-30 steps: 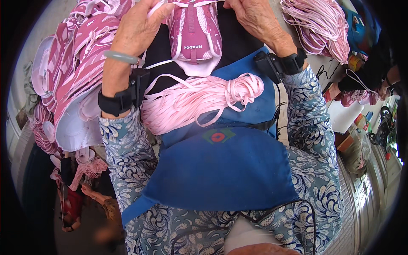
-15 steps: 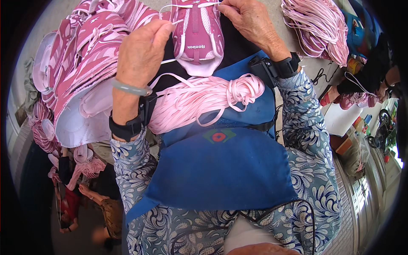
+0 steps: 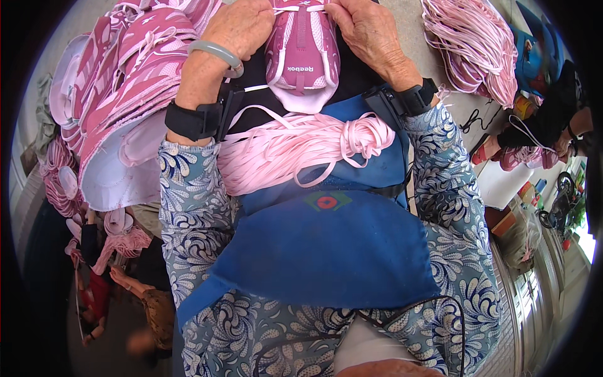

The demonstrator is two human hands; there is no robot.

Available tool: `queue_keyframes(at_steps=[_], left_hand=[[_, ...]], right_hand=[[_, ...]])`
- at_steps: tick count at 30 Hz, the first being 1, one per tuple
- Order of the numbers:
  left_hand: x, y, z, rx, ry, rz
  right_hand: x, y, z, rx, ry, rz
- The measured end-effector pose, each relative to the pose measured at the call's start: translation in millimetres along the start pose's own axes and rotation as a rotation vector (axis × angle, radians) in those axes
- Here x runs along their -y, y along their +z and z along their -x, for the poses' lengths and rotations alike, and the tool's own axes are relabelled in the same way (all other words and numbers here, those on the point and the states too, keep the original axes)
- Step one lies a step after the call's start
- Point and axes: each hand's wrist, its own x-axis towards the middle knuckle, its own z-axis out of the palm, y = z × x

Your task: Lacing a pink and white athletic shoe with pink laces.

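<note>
At left we see stacked pink uppers (image 3: 141,69). Our left hand (image 3: 237,28) curls nearly closed beside the shoe (image 3: 301,60); we cannot tell whether it grips the white lace (image 3: 287,9). The shoe lies between our hands, beyond a pink bundle (image 3: 295,151) on our blue apron (image 3: 326,257). Our right hand (image 3: 370,38) pinches the lace. Farther right sits a clear bag (image 3: 524,232), its contents too blurred to tell.
</note>
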Motion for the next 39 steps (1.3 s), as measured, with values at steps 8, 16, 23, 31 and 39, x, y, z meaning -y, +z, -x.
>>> queue_keyframes(at_steps=[8,16,23,31,39], left_hand=[[-5,-10,11,-0.003,0.299,0.292],[14,10,-29,-0.459,1.292,0.309],[4,14,2,-0.456,0.388,0.050],[8,20,-1,-0.583,0.635,-0.168],[1,33,1,-0.663,0.574,0.023]], right_hand=[[1,-9,-11,0.149,0.093,-0.127],[3,-6,-7,0.106,0.126,-0.149],[12,-5,-4,0.038,0.203,-0.118],[10,-1,-2,-0.034,0.157,-0.065],[9,5,0,-0.088,0.128,-0.036]])
